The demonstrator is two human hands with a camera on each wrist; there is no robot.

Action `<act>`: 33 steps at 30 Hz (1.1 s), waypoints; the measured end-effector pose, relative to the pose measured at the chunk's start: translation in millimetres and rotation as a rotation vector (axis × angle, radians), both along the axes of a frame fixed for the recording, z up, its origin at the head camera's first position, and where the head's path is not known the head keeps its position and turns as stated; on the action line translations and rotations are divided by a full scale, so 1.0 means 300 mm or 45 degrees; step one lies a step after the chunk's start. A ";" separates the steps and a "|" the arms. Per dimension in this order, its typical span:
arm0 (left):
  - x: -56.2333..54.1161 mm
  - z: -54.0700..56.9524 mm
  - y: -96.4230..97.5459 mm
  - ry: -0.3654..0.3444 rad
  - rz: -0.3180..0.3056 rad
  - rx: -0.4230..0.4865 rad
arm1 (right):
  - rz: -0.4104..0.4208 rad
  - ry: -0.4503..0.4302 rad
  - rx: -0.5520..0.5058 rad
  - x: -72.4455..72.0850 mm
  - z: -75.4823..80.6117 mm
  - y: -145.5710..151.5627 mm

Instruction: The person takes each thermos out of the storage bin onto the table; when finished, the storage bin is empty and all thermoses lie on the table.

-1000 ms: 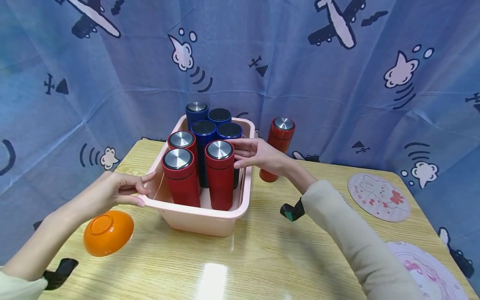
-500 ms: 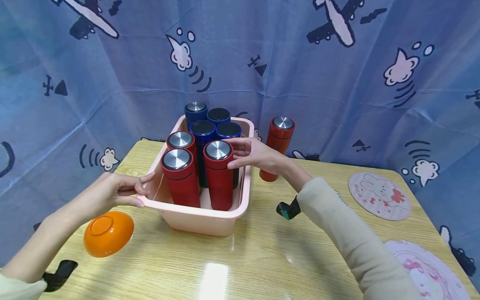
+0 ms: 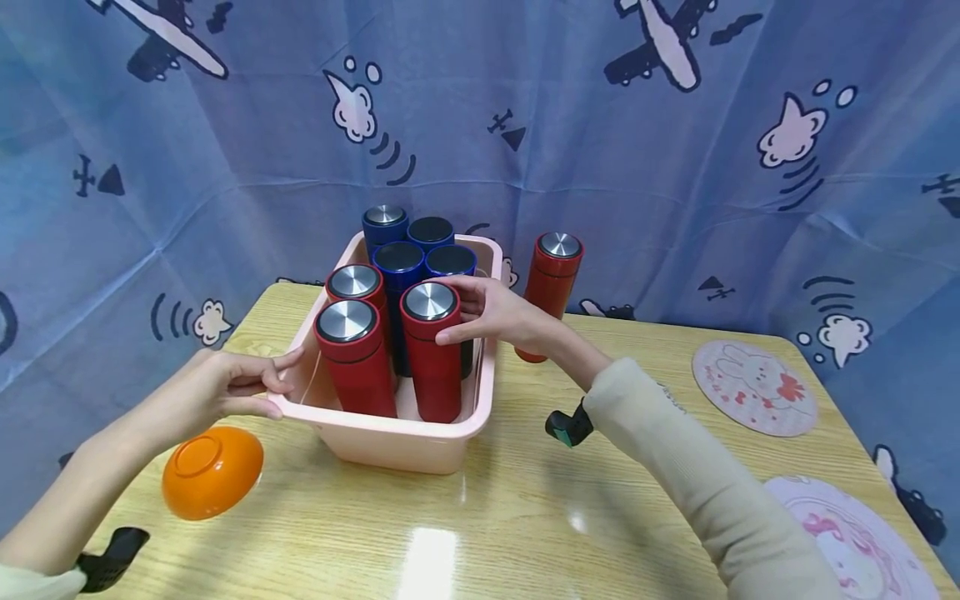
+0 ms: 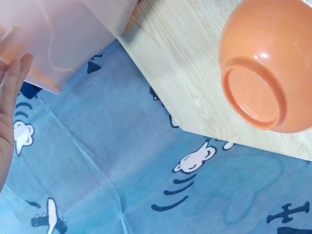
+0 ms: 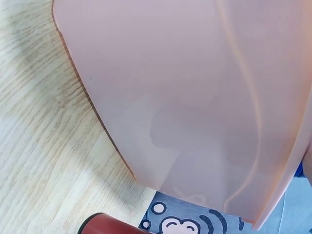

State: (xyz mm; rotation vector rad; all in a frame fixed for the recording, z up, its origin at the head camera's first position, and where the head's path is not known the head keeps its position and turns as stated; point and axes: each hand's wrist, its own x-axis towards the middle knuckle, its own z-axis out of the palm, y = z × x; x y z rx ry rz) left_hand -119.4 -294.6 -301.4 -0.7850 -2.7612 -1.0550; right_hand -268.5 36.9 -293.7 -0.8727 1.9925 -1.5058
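A pale pink bin (image 3: 390, 427) stands on the table, its side wall filling much of the right wrist view. Pinched between the thumb and fingers of my left hand (image 3: 217, 387) is the rim at its front left corner. My right hand (image 3: 498, 317) reaches over the right rim and grips the upper part of a red thermos (image 3: 435, 371) with a silver lid; the thumb lies across its front and the fingers are partly hidden behind. Two more red thermoses (image 3: 360, 375) stand upright to its left. Several blue thermoses (image 3: 397, 275) are grouped at the back of the bin.
Another red thermos (image 3: 553, 287) stands outside the bin at the back right. An upside-down orange bowl (image 3: 213, 475) lies near my left forearm. Two round mats, a rabbit mat (image 3: 753, 387) and a pink-patterned mat (image 3: 847, 533), lie at the right. A blue curtain (image 3: 450, 108) hangs behind.
My right thumb has come from beside the front right red thermos onto its front. My left hand keeps its hold on the rim. The whole head view has shifted slightly.
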 end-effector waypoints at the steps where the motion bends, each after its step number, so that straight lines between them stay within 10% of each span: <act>1: 0.001 -0.001 -0.002 0.003 0.002 -0.003 | 0.004 0.002 -0.002 0.000 0.000 -0.002; 15: -0.003 -0.002 -0.007 0.016 0.001 -0.028 | 0.063 0.021 0.011 -0.001 -0.005 -0.031; 33: -0.004 0.000 -0.006 0.032 -0.002 -0.031 | -0.215 0.055 -0.004 0.054 0.036 -0.039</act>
